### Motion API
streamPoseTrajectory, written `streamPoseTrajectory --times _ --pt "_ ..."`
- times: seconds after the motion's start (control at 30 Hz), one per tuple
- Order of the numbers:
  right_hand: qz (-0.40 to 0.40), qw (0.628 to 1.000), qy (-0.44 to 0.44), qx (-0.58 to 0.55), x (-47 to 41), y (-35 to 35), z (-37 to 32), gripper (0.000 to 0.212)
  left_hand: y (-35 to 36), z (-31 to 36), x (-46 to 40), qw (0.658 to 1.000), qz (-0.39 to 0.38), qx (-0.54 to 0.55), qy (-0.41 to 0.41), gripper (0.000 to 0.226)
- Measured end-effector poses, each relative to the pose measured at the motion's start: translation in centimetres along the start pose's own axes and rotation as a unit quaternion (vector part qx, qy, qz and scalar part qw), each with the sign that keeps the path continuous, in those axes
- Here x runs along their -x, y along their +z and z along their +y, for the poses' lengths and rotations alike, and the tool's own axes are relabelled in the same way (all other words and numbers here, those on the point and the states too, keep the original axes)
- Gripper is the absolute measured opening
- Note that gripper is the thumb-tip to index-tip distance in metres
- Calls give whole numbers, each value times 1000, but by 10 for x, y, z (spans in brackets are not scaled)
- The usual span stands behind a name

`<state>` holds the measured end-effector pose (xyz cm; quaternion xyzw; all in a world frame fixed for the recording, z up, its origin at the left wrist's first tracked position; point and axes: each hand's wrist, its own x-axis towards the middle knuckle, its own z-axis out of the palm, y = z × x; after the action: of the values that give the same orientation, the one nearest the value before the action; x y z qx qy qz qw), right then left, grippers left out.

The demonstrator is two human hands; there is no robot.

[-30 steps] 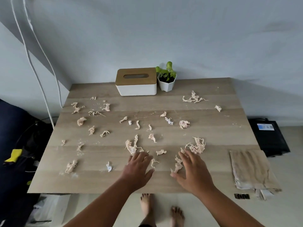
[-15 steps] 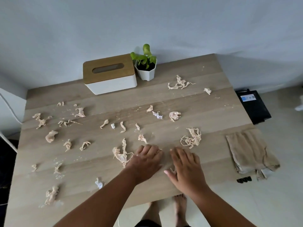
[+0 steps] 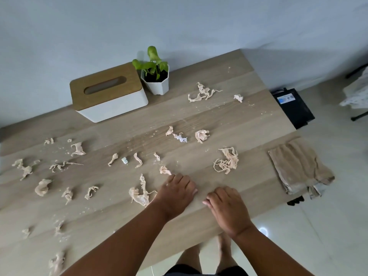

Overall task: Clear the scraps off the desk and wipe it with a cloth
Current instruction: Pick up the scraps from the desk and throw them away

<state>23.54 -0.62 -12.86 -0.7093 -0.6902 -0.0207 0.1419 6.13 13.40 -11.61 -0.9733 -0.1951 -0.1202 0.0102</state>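
Observation:
Pale peach paper scraps lie scattered over the wooden desk [image 3: 229, 124]. One stringy clump [image 3: 227, 163] lies just beyond my hands, and a longer scrap [image 3: 140, 193] sits left of my left hand. My left hand [image 3: 176, 194] and my right hand [image 3: 227, 208] rest side by side near the front edge. Both have their fingers curled under. The small scraps that lay there are hidden inside them. A folded beige cloth [image 3: 298, 170] hangs over the desk's right front corner.
A white tissue box with a wooden lid [image 3: 108, 94] and a small potted plant [image 3: 156, 76] stand at the back by the wall. A black box [image 3: 292, 106] sits on the floor to the right. My bare feet show below the front edge.
My view has swung to the right. Both hands slid over the small front scraps and curled their fingers around them; those scraps no longer show.

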Motion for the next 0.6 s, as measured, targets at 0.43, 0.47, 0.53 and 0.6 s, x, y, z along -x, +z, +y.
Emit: streamPoseTrajectory --times 0.43,0.47,0.53,0.6 --pt "-50 998 18 -32 -29 -33 7 57 -24 -16 -19 998 -23 47 43 34" --pt "-66 997 21 -31 -29 -39 7 58 -27 -18 -21 998 -27 42 45 35" --pt "-84 996 29 -14 -30 -47 7 56 -32 -22 -24 998 -27 34 37 36" --pt "-99 994 53 10 -31 -57 7 56 -37 -23 -25 999 -28 27 22 37"
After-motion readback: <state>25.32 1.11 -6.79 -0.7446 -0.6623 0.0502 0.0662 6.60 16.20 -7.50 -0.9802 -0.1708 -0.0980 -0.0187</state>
